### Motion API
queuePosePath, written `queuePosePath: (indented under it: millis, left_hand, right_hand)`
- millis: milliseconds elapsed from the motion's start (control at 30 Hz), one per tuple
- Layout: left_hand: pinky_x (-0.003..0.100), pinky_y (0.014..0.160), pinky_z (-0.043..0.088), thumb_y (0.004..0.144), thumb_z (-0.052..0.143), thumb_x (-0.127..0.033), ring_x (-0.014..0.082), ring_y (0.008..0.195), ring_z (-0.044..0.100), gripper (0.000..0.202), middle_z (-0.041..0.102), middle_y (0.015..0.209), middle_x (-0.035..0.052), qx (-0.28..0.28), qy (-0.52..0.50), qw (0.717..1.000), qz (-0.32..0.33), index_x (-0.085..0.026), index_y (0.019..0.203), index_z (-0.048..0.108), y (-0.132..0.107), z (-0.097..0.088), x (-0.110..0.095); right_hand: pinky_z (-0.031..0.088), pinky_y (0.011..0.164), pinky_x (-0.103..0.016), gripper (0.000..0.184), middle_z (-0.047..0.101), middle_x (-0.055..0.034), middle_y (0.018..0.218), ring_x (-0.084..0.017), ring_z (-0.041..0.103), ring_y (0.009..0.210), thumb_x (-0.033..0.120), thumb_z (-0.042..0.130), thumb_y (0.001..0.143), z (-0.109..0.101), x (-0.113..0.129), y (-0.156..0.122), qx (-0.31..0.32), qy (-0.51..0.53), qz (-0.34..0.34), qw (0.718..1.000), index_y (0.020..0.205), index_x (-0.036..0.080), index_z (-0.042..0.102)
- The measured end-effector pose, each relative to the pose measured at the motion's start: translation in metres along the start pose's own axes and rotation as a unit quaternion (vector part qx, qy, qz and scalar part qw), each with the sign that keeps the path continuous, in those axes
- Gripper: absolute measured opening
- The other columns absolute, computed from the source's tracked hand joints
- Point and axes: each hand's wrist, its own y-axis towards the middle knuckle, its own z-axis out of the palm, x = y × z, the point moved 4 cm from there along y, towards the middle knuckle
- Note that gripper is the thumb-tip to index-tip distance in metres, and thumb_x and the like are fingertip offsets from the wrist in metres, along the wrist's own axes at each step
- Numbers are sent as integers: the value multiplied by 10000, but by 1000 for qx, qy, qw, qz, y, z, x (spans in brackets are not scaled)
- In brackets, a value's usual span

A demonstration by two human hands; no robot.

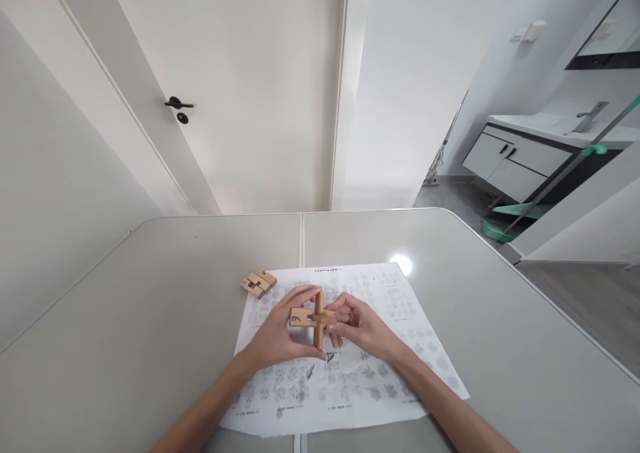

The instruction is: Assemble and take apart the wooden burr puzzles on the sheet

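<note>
Two wooden puzzle pieces cross each other above the printed sheet [400, 300]. My left hand [280, 330] grips the upright puzzle piece [319, 338] between fingertips at its top and thumb at its bottom. A flat puzzle piece [300, 317] with a dark mark on its left end passes crosswise through or against the upright one; which, I cannot tell. My right hand [357, 323] pinches the right end of this flat piece, its other fingers curled. Beyond my left hand, several more notched wooden pieces [259, 283] lie together at the sheet's upper left corner.
The grey table [150, 320] has a seam [302, 240] down its middle. Past its far edge stands a white door [250, 93] with a black handle [179, 103]. To the right are a washbasin cabinet [520, 156] and a green dustpan [500, 230] on the floor.
</note>
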Motion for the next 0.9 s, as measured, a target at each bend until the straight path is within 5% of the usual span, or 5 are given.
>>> queuePosePath:
  millis: [267, 500, 900]
  left_hand:
    - [542, 1128, 419, 613, 891, -630, 376, 1331, 540, 1109, 530, 1496, 137, -39, -41, 996, -63, -333, 1543, 364, 0, -4, 7]
    - [529, 1095, 454, 687, 885, -457, 341, 1274, 592, 1001, 637, 1345, 111, -55, -19, 993, -100, -307, 1524, 357, 0, -2, 2]
    - [485, 1035, 483, 729, 851, -435, 316, 1201, 599, 759, 561, 1439, 132, -137, -49, 989, -31, -274, 1384, 503, -1, -8, 1]
  right_hand:
    - [537, 682, -342, 301, 671, 11, 734, -179, 657, 678, 478, 701, 930, -6, 11, 0, -97, -92, -46, 990, 1008, 227, 556]
    - [521, 693, -338, 263, 699, -2, 743, -190, 666, 698, 474, 656, 955, -1, 7, -1, -99, -168, -49, 980, 972, 229, 561]
    - [498, 638, -338, 301, 683, -18, 713, -206, 652, 668, 525, 642, 949, 4, -2, -1, -95, -181, -27, 978, 941, 240, 546]
